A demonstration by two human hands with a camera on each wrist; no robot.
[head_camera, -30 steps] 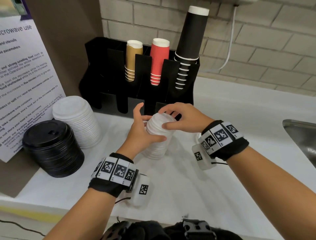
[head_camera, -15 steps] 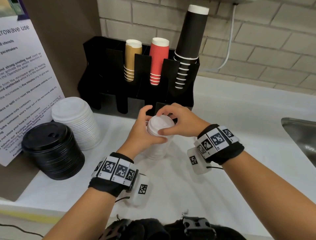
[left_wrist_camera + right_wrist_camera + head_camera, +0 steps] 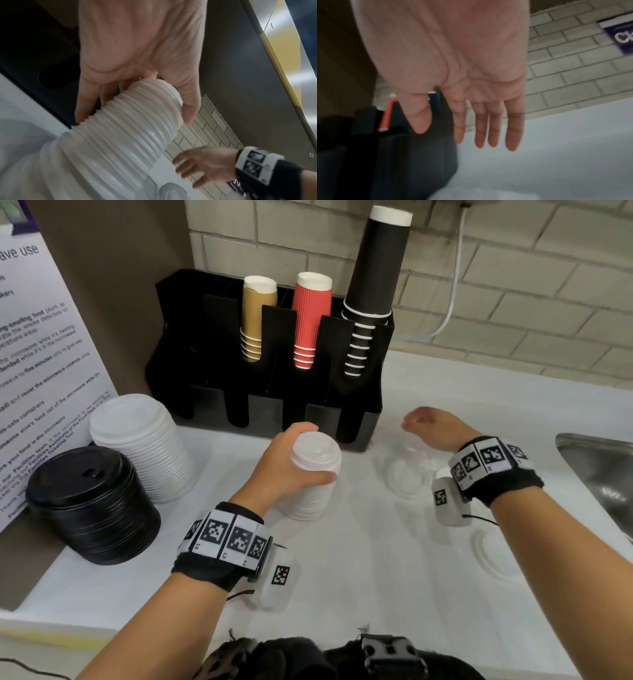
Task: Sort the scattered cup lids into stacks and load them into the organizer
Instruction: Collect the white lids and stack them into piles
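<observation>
**Loose lid lies at three o'clock of the held stack**

White counter (image 3: 342, 570) under pale brick carries the whole job. Left hand (image 3: 281, 470) wraps the upper part of a white lid stack (image 3: 313, 484), thumb on the near side, fingers behind; the stack stands upright on the counter, its long axis vertical, its ribbed rims nested. Right hand (image 3: 433, 426) hangs empty, fingers loose and spread, at three o'clock of the stack and nearer the loose lid (image 3: 406, 474), which lies flat just below that hand. I judge the right hand takes it next. Another lid (image 3: 493, 556) lies at five o'clock. The black organizer (image 3: 260, 405) stands at twelve o'clock, cups in its upper slots.
</observation>
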